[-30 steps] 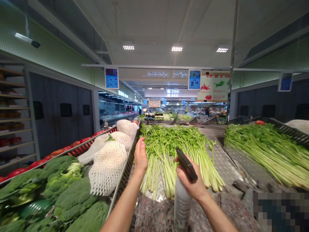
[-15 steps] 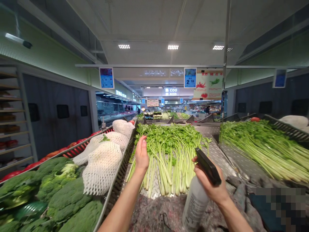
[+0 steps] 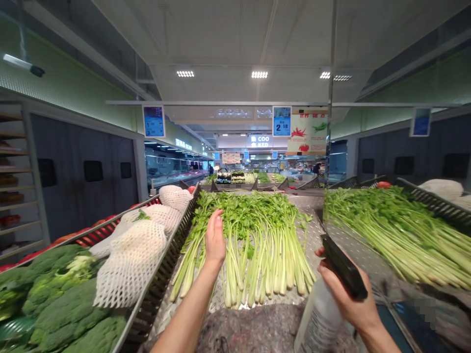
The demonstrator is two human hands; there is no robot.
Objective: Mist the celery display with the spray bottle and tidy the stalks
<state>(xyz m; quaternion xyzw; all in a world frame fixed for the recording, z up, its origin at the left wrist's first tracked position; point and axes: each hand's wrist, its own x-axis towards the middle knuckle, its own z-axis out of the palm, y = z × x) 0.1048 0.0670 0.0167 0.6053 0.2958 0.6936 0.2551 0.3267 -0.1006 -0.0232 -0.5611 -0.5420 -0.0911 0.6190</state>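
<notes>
My right hand (image 3: 348, 289) grips a spray bottle by its neck. The spray bottle (image 3: 320, 314) has a pale translucent body with printing on it and a black spray head (image 3: 344, 267). It is held upright in front of the stand, at lower right. Raised over the left part of the celery (image 3: 257, 245), my left hand (image 3: 215, 238) holds nothing, its fingers stretched out. The celery lies in a layer on a patterned metal tray (image 3: 217, 294), leaves away from me and stalk ends toward me. Grey mottled cloth (image 3: 253, 328) covers the near edge.
To the left, a black slatted crate wall (image 3: 162, 260) separates broccoli (image 3: 73, 299) and vegetables in white foam nets (image 3: 136, 260). A mirror panel (image 3: 386, 235) on the right reflects the celery. Price signs (image 3: 281, 121) hang from a rail above.
The view has shifted, and the celery looks a little nearer. My right hand has moved right and slightly down with the spray bottle. My left hand stays stretched out over the celery.
</notes>
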